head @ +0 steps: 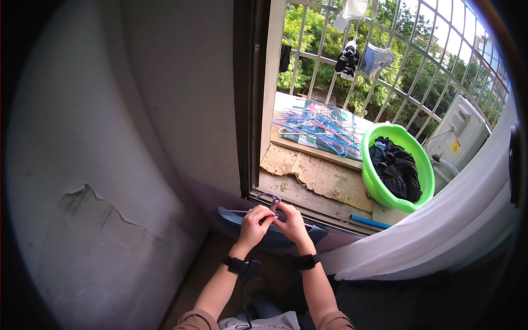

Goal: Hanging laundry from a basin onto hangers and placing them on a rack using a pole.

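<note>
A purple clothes hanger (270,195) is upright in front of me, its curved hook above my fingers. Blue cloth of a garment (268,238) spreads below the hanger's arms, partly hidden by my wrists. My left hand (255,225) and my right hand (292,222) meet just under the hook, fingertips pinched together. Between them shows a small dark patch of material; what exactly each fingertip pinches is partly hidden. Black bands circle both wrists, and a cable runs down from the left one.
Past the window frame (248,103), loose hangers (317,126) lie piled on a ledge. A green basin (428,173) holds dark laundry (398,169). Small clothes (376,60) hang by the metal bars. A white curtain (383,260) drapes at right; a wall (123,123) with peeling paint stands left.
</note>
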`<state>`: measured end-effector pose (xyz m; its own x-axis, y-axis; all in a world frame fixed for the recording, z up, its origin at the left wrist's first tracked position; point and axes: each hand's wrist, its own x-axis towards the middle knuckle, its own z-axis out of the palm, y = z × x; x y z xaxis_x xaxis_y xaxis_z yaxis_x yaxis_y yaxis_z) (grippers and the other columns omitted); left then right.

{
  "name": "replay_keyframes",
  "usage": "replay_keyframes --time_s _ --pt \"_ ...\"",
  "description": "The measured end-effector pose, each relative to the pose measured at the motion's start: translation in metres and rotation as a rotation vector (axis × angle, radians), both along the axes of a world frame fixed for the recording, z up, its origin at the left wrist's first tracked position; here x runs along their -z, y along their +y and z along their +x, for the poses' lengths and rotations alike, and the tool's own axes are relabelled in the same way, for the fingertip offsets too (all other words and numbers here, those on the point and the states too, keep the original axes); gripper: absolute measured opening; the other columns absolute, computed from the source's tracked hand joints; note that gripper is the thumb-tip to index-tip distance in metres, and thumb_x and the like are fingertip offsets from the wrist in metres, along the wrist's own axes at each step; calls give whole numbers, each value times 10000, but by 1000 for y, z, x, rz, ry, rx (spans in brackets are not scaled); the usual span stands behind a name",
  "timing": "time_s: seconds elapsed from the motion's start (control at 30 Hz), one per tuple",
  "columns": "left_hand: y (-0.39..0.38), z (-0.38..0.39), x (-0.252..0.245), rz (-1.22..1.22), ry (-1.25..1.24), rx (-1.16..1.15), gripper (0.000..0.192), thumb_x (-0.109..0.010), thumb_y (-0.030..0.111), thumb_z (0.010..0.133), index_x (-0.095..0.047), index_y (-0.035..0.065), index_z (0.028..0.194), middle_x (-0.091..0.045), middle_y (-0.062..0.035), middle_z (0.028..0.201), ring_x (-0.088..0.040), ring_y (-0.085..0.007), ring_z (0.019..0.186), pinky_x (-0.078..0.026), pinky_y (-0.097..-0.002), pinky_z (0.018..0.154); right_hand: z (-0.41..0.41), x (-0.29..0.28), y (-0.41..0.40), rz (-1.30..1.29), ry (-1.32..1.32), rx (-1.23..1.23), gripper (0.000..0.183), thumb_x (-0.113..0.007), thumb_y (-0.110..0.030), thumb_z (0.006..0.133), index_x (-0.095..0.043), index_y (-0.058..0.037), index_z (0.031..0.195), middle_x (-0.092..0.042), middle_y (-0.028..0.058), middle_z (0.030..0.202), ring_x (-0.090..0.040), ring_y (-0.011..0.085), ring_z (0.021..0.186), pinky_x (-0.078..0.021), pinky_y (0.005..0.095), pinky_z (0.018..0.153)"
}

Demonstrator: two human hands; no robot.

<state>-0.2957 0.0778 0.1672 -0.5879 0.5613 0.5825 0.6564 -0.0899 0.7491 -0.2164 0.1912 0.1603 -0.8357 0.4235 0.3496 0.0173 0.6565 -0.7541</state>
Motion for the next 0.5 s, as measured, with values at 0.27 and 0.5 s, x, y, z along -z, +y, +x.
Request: replay_keyframes --time_s 0.27,0.5 --pt "5 27 -51 167 -165 11 123 -641 46 699 -580 0 796 -568 -78 734 -573 -175 629 -441 -255 568 19 -52 8 -152 141 -25 309 -596 -88 728 -515 1 1013 -615 178 836 -607 276 816 -468 312 698" --pt "22 43 -53 -89 -329 71 206 -630 146 745 -597 -10 875 -594 -51 727 -547 -104 482 -426 -222 449 41 -95 14 -341 120 -34 357 -609 -91 724 -511 21 1048 -616 134 808 -603 198 769 -469 298 712"
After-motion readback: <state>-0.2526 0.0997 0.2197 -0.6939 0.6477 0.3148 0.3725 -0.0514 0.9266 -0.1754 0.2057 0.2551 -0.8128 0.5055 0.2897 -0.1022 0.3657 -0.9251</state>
